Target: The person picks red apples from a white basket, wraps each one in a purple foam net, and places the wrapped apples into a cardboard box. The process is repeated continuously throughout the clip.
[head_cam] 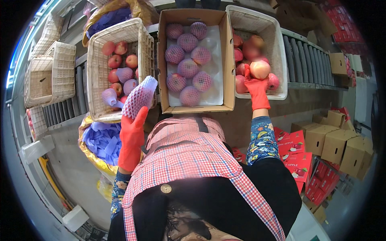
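Note:
My left hand (132,138), in a red rubber glove, holds a lilac foam net sleeve (140,96); red shows through its mesh, with the fingers apparently inside. It is over the near right corner of the left plastic crate (98,75), where bare and netted apples lie. Reaching into the right plastic crate (282,60), my gloved right hand (258,89) grips a pale red-yellow apple (260,70) above several other apples. Between the crates stands an open cardboard box (229,75) with several netted apples (187,68) on a white moulded tray (215,93).
Roller conveyors (307,60) run to both sides. A yellow bag (86,144) of lilac foam nets stands near my left arm; another yellow bag (141,12) is behind the left crate. Red printed cartons (297,165) and brown boxes (337,141) are at the right.

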Available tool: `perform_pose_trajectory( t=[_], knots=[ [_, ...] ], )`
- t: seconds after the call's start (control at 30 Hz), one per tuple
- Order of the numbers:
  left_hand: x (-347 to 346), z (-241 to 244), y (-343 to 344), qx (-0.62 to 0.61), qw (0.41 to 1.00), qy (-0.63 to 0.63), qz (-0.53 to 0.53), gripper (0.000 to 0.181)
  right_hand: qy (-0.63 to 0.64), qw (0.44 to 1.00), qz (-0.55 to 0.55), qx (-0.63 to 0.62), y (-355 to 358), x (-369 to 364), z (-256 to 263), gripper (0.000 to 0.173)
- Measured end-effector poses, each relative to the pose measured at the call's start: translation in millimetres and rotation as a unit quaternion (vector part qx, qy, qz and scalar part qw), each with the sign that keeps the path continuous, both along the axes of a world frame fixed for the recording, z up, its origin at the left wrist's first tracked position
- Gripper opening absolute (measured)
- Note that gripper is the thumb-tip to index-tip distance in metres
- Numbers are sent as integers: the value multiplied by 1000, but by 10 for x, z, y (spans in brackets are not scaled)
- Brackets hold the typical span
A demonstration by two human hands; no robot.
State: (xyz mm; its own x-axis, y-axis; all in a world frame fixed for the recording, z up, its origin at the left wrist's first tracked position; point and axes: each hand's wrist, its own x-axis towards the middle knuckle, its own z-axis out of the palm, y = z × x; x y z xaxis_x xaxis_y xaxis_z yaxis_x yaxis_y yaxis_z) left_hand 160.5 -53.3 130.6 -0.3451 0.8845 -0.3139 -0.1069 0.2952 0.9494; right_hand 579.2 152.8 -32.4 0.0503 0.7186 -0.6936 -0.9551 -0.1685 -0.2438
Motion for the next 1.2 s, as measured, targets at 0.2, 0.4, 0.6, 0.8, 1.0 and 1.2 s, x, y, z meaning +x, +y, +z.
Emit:
perform_pose_trajectory(
  t=[0.2,0.4,0.6,0.8,1.0,1.2],
  knots=[
    [-171,-30,100,-6,1000,-5,7,49,-267,963,12,-28,196,317,-696,58],
    [-400,-273,105,1,1000,-23,11,47,-520,849,56,73,293,276,-892,68],
    [-430,-288,272,-7,999,-34,6,47,-699,684,162,130,313,689,-1436,36],
    [-689,-495,279,-27,998,-37,43,42,-506,853,-6,132,299,580,-1238,38],
    [-870,-393,504,-145,979,-95,104,35,-601,768,128,181,1192,-659,-499,33],
    [-1309,-825,540,-40,949,-305,68,26,-371,687,422,460,1180,-4153,315,29]
  ],
)
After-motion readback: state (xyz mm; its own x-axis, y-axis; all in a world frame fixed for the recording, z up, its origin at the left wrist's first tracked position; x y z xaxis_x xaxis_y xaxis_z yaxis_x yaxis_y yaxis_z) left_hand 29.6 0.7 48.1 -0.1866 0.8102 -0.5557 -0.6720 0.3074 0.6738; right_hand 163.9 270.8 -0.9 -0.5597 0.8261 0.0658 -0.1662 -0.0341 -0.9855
